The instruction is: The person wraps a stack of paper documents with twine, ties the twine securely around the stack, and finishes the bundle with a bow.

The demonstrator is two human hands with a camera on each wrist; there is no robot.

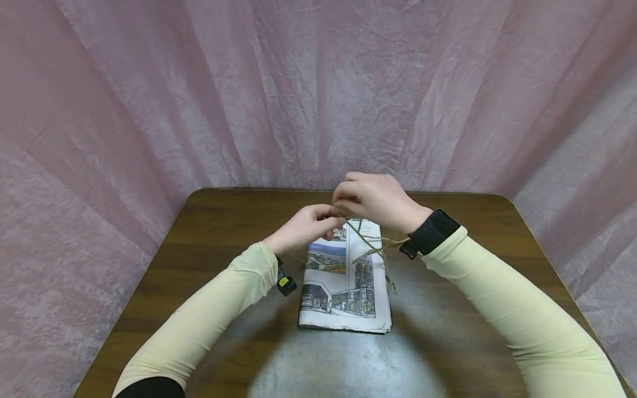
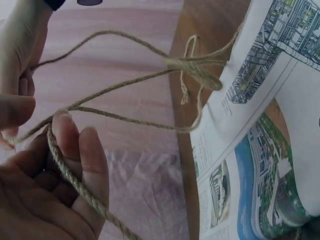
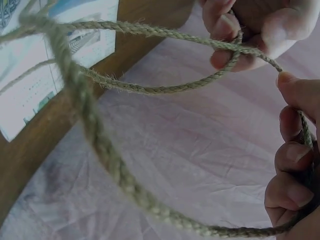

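Twine work over the folded newspaper

Left hand (image 1: 303, 225) and right hand (image 1: 374, 200) both pinch the twine (image 1: 368, 243), looped round the newspaper (image 1: 345, 282) lying mid-worktop (image 1: 209, 243), nearer its far edge.

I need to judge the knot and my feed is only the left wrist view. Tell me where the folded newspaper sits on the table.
Observer: The folded newspaper lies flat near the middle of the wooden table, its far end under both hands.
Operator: Say what the right hand is doing.
Observer: The right hand is raised over the paper's far end, its fingers curled round the twine.
Operator: Report the left hand from above.
Observer: The left hand sits just beside the right, touching it, and pinches the same twine.
Operator: Describe any loose twine on the paper.
Observer: Strands cross the paper's upper part, and a frayed tail hangs at its right edge.
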